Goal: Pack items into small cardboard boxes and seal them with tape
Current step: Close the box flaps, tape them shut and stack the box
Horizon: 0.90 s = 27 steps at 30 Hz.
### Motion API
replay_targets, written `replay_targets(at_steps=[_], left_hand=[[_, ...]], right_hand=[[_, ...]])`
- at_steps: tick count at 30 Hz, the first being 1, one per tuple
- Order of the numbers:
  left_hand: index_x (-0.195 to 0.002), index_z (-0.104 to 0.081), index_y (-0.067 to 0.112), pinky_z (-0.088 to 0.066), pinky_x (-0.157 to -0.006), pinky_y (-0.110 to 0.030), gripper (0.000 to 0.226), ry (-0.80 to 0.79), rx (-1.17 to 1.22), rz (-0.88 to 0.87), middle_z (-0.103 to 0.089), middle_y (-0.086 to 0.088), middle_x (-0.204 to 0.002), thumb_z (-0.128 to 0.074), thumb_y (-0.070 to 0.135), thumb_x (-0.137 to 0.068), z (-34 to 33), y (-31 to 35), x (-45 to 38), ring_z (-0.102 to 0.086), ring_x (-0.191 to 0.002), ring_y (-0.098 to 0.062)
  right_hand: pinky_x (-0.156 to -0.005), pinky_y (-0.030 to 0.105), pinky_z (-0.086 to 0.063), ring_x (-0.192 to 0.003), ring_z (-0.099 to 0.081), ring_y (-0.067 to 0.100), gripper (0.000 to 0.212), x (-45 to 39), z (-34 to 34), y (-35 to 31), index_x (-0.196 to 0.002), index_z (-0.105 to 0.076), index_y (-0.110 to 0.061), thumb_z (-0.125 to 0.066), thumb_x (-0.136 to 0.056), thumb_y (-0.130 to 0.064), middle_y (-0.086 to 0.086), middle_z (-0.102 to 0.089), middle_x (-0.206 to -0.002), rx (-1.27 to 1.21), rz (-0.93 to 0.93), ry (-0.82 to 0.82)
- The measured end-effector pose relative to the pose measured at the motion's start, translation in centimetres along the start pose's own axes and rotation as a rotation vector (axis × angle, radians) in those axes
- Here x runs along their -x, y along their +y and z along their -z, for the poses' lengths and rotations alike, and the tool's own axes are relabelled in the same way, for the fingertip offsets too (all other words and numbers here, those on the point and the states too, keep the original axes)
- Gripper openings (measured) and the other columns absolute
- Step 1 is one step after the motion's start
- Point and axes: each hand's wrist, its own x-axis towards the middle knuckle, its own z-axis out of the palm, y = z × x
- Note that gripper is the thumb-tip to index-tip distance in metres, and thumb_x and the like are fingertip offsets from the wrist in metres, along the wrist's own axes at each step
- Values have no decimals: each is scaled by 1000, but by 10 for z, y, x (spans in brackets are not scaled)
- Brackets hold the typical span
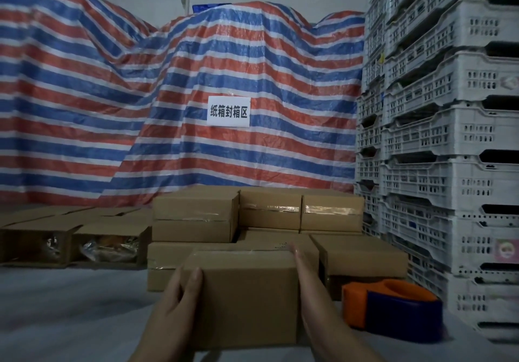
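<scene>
While both hands clasp it, cardboard box (247, 297) upright, long axis sideways

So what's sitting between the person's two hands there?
In the head view, a closed cardboard box fills the gap. The left hand grips its left side; the right hand lies flat along its right side. Nothing else lies between them.

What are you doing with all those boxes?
A person is packing small cardboard boxes. Both hands hold one closed box between them, the left hand on its left side and the right hand flat against its right side. Behind it sits a stack of taped boxes. To the left, open boxes lie on their sides with shiny wrapped things inside. An orange and blue tape dispenser rests at the right, beside tall stacks of white crates.
</scene>
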Motion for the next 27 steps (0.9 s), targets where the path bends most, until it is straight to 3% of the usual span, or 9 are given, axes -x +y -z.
replay_targets(at_steps=[3,5,8,16,19,21,23,25,27], left_hand=[[-128,-46,50,-42,-88,-30,56,-57,-6,6,-59,12,-119,-51,62,-73,6,-2,4,-53,-102,-4],[-124,-45,51,-41,-82,-23,51,-87,-27,-27,-60,18,-116,-53,57,-75,8,-6,5,-52,-101,4],[-125,-43,47,-38,-71,-15,38,-84,-60,-44,-55,25,-104,-51,52,-88,6,-5,7,-49,-93,9],[-105,-55,38,-47,-68,-29,24,-21,-106,-267,-60,16,-101,-47,57,-92,-23,72,-17,-58,-95,-6],[-135,-40,33,-55,-75,-38,51,-77,-63,-269,-50,11,-110,-52,56,-92,-47,107,-42,-57,-99,-13],[-151,-19,34,-56,-73,-30,82,-185,-37,-318,-46,17,-110,-64,54,-85,-58,112,-58,-56,-99,-7],[-153,-2,42,-52,-72,-19,109,-305,-156,-388,-38,27,-113,-76,55,-74,-62,103,-74,-52,-101,-1],[-152,9,46,-49,-88,-23,126,-433,-345,-439,-31,20,-138,-82,57,-65,-64,91,-90,-44,-121,-7],[-153,13,43,-41,-101,-26,127,-493,-518,-445,-16,12,-157,-82,50,-69,-65,81,-105,-31,-133,-9]], right_hand=[[-104,44,-45,-127,-50,20,102,12,3,6,-154,-27,-48,-48,-60,-82,-4,-44,-148,46,22,-73],[-83,30,-52,-110,-56,10,107,21,5,10,-154,-25,-46,-63,-58,-71,-13,-54,-130,52,40,-131],[-71,18,-51,-108,-54,0,103,28,7,14,-151,-22,-49,-75,-63,-55,-20,-54,-124,145,132,-166],[-63,14,-55,-96,-66,-2,95,20,26,-57,-142,-30,-58,-70,-56,-69,-25,-58,-119,193,429,51],[-70,19,-52,-99,-62,0,84,-3,34,-91,-149,-37,-45,-65,-73,-69,-21,-59,-121,209,481,154],[-83,35,-56,-106,-61,12,70,-22,42,-105,-149,-40,-41,-64,-87,-61,-12,-59,-126,189,423,215],[-84,43,-57,-106,-62,22,60,-38,48,-112,-142,-47,-36,-64,-89,-58,-3,-62,-125,133,301,234],[-82,44,-57,-104,-63,27,50,-54,52,-114,-134,-55,-33,-66,-90,-54,1,-65,-119,68,193,217],[-97,48,-53,-108,-64,30,49,-70,54,-111,-133,-58,-27,-68,-91,-51,5,-67,-119,41,102,188]])
